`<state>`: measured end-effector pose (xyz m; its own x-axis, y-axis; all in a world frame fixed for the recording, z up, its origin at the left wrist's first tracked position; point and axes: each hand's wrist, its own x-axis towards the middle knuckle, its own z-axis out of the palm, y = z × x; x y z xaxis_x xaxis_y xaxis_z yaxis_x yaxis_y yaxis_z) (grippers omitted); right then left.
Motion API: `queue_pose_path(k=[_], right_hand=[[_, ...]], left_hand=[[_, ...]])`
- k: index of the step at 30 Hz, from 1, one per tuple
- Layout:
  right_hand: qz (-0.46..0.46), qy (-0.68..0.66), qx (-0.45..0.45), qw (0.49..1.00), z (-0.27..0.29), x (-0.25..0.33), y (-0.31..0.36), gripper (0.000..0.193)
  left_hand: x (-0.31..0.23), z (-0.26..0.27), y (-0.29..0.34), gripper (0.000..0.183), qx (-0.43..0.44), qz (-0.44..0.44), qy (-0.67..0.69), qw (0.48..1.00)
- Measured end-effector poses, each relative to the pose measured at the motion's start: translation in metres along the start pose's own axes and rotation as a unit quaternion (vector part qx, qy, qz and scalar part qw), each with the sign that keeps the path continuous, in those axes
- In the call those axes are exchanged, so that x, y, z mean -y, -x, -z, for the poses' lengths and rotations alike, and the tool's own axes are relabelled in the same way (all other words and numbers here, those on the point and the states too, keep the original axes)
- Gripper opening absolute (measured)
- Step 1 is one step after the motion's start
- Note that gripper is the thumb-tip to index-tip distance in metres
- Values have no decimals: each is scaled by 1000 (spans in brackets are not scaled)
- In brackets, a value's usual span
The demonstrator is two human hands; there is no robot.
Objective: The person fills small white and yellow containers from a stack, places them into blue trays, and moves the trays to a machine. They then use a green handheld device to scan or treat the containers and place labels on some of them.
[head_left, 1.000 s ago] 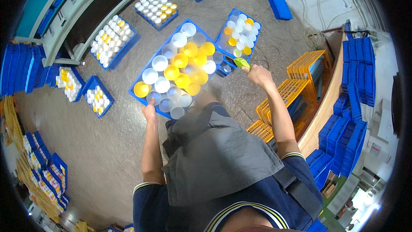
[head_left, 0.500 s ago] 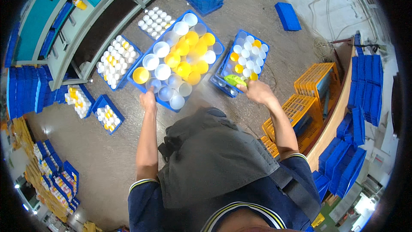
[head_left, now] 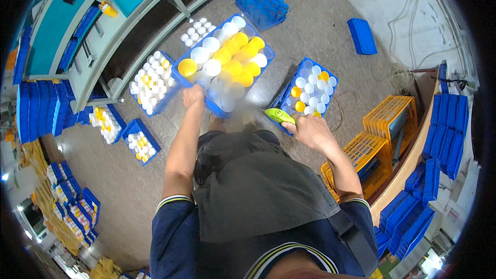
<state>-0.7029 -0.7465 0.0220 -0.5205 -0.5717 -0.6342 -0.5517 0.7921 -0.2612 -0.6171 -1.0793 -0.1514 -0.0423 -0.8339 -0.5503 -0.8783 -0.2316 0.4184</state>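
Note:
A blue crate [head_left: 215,107] of white and yellow cup-shaped pieces is in front of me, left of centre. At its near left edge, my left hand [head_left: 193,96] is closed on the rim, its fingertips partly hidden. My right hand [head_left: 313,130] is wrapped around a bright green hand-held tool [head_left: 280,116], which points left toward the crate. The tool's exact kind does not show clearly. A greyish blur hangs between its tip and the crate's near corner. Just beyond my right hand, a second blue crate [head_left: 335,73] holds similar white and yellow pieces.
Blue crates [head_left: 142,142] of small white and yellow pieces stand on the floor at left, below a grey-framed bench [head_left: 111,26]. Blue crates are stacked [head_left: 262,3] at the far side. Yellow baskets [head_left: 360,155] and more blue crates [head_left: 444,129] line the right.
My left hand and the large crate have moved away from me, the crate shifting relative to those around it. My right hand has drawn the green tool nearer to my body.

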Motion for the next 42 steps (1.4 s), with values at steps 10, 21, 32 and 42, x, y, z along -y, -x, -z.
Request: queue_pose_path(k=[10, 21, 32, 42], right_hand=[[-21, -18, -83, 996, 45, 82, -96, 49], [-13, -2, -141, 990, 144, 197, -195, 43], [-106, 81, -278, 951, 222, 187, -244, 44], [-84, 76, -244, 963, 198, 161, -260, 43]], left_hand=[[-71, -8, -112, 59, 41, -61, -4, 997], [-140, 46, -241, 80, 29, -145, -27, 989], [-107, 104, -371, 55, 109, -138, 209, 962], [-93, 125, -403, 41, 188, 82, 502, 841]])
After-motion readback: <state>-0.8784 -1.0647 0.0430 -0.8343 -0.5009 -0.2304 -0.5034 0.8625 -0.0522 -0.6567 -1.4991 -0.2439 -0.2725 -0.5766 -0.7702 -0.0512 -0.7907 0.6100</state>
